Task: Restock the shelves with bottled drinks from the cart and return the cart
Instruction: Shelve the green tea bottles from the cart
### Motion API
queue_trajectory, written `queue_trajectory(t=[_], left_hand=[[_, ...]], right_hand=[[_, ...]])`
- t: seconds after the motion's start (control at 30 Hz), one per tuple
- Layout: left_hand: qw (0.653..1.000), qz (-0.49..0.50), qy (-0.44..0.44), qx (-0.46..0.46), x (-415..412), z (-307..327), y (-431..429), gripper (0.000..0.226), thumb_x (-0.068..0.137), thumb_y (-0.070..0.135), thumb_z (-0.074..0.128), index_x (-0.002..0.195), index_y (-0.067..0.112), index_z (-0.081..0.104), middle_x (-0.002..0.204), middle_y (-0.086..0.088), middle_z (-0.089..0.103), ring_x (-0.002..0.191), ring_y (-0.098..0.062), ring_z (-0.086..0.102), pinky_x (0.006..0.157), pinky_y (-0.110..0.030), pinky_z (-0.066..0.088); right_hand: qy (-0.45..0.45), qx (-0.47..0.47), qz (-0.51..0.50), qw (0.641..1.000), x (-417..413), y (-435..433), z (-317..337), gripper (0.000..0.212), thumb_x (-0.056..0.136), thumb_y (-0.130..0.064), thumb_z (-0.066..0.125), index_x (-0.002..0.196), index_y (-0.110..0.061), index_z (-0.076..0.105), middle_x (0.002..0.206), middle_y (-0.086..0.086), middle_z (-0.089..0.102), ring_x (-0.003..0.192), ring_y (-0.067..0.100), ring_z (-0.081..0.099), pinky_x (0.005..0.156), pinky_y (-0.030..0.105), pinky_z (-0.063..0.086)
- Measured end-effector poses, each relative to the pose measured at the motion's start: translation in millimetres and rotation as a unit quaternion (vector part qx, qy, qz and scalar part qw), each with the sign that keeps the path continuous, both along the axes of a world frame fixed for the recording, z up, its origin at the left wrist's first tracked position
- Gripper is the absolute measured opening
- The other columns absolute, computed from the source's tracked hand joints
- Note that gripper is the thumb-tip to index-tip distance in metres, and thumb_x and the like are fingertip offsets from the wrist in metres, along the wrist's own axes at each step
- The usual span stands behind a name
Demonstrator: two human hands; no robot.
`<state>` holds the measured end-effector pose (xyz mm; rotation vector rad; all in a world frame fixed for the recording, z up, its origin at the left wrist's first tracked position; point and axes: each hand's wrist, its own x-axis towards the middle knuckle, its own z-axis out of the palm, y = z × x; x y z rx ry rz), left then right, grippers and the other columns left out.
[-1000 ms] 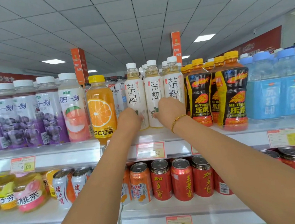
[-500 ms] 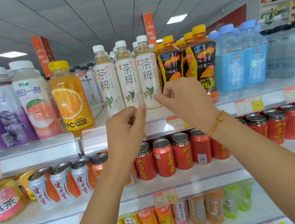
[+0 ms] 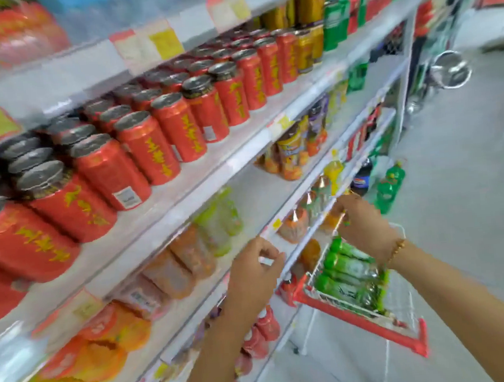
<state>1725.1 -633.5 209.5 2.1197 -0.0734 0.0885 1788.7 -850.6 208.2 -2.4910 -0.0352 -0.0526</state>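
At 9 to 12 o'clock the shelves [image 3: 213, 175] carry red cans [image 3: 139, 151] faced out for sale, yellow lettering too blurred to read, at 5 o'clock the cart [image 3: 360, 321] holds green bottles [image 3: 350, 273] lying flat, probably next stock, left hand [image 3: 251, 278] loosely curled, empty, right hand [image 3: 365, 227] over cart, grip unclear.

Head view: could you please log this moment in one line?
left hand empty; right hand empty, above cart; green bottles in cart
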Motion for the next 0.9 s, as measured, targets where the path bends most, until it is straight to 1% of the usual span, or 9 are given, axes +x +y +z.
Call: queue_trajectory(t=[0.1, 0.2, 0.27, 0.37, 0.43, 0.53, 0.67, 0.8, 0.9], left_hand=[[0.997, -0.027, 0.067, 0.039, 20, -51, -38, 0.030, 0.078, 0.013, 0.071, 0.063, 0.028, 0.049, 0.068, 0.010, 0.059, 0.066, 0.003, 0.056, 0.063, -0.006, 0.041], [0.989, -0.032, 0.139, 0.046, 43, -100, -74, 0.024, 0.078, 0.017, 0.072, 0.065, 0.024, 0.053, 0.069, 0.004, 0.063, 0.067, -0.006, 0.058, 0.064, -0.014, 0.042], [0.983, -0.034, 0.174, 0.055, 62, -130, -101, 0.024, 0.079, 0.019, 0.071, 0.066, 0.023, 0.052, 0.069, 0.003, 0.063, 0.064, -0.007, 0.055, 0.062, -0.016, 0.040], [0.973, -0.040, 0.207, 0.090, 96, -171, -142, 0.027, 0.080, 0.018, 0.071, 0.065, 0.025, 0.050, 0.065, 0.009, 0.058, 0.060, -0.001, 0.052, 0.058, -0.007, 0.036], [0.966, -0.041, 0.227, 0.113, 120, -200, -165, 0.020, 0.079, 0.014, 0.071, 0.071, 0.022, 0.054, 0.066, 0.009, 0.057, 0.063, -0.005, 0.058, 0.061, -0.009, 0.041], [0.954, -0.030, 0.269, 0.126, 154, -251, -194, 0.016, 0.077, 0.012, 0.072, 0.081, 0.018, 0.059, 0.083, -0.006, 0.068, 0.082, -0.023, 0.066, 0.077, -0.032, 0.052], [0.942, -0.039, 0.275, 0.188, 194, -314, -222, 0.022, 0.076, 0.008, 0.073, 0.097, 0.009, 0.064, 0.100, -0.005, 0.067, 0.097, -0.021, 0.063, 0.086, -0.025, 0.045], [0.913, -0.126, 0.248, 0.298, 212, -360, -239, 0.043, 0.081, 0.015, 0.070, 0.121, 0.017, 0.053, 0.125, -0.001, 0.053, 0.116, -0.015, 0.051, 0.095, -0.021, 0.039], [0.916, -0.113, 0.228, 0.311, 220, -382, -247, 0.050, 0.084, 0.018, 0.068, 0.129, 0.018, 0.047, 0.134, 0.000, 0.046, 0.122, -0.016, 0.048, 0.102, -0.025, 0.039]], right_hand=[[0.117, -0.011, -0.077, 0.990, -1, -67, -55, 0.025, 0.072, 0.004, 0.061, 0.095, -0.006, 0.065, 0.096, 0.013, 0.060, 0.093, 0.030, 0.059, 0.069, 0.024, 0.035], [0.182, -0.007, -0.117, 0.976, 4, -126, -108, 0.021, 0.075, -0.002, 0.066, 0.094, -0.011, 0.065, 0.094, 0.012, 0.063, 0.088, 0.029, 0.060, 0.067, 0.025, 0.038], [0.226, 0.003, -0.146, 0.963, 10, -160, -145, 0.021, 0.077, -0.003, 0.064, 0.098, -0.004, 0.066, 0.103, 0.016, 0.066, 0.094, 0.032, 0.060, 0.079, 0.032, 0.048], [0.293, -0.003, -0.130, 0.947, 29, -195, -201, 0.024, 0.081, -0.005, 0.061, 0.105, -0.002, 0.064, 0.107, 0.016, 0.065, 0.103, 0.032, 0.060, 0.087, 0.033, 0.048], [0.313, -0.017, -0.105, 0.944, 50, -211, -237, 0.022, 0.080, -0.007, 0.060, 0.101, -0.010, 0.064, 0.108, 0.015, 0.065, 0.105, 0.030, 0.060, 0.086, 0.029, 0.044], [0.354, -0.028, -0.064, 0.932, 81, -228, -284, 0.028, 0.082, -0.013, 0.059, 0.110, -0.011, 0.060, 0.114, 0.009, 0.064, 0.110, 0.026, 0.058, 0.089, 0.026, 0.043], [0.388, 0.025, -0.089, 0.917, 118, -241, -335, 0.041, 0.084, -0.014, 0.062, 0.124, -0.008, 0.054, 0.123, 0.011, 0.058, 0.112, 0.024, 0.056, 0.087, 0.022, 0.041], [0.394, 0.041, -0.064, 0.916, 142, -249, -378, 0.068, 0.085, -0.020, 0.065, 0.143, -0.012, 0.031, 0.139, 0.011, 0.043, 0.114, 0.023, 0.053, 0.082, 0.020, 0.040], [0.399, 0.052, -0.021, 0.915, 155, -248, -404, 0.070, 0.085, -0.019, 0.066, 0.143, -0.016, 0.028, 0.138, 0.007, 0.047, 0.115, 0.022, 0.054, 0.084, 0.020, 0.041]])
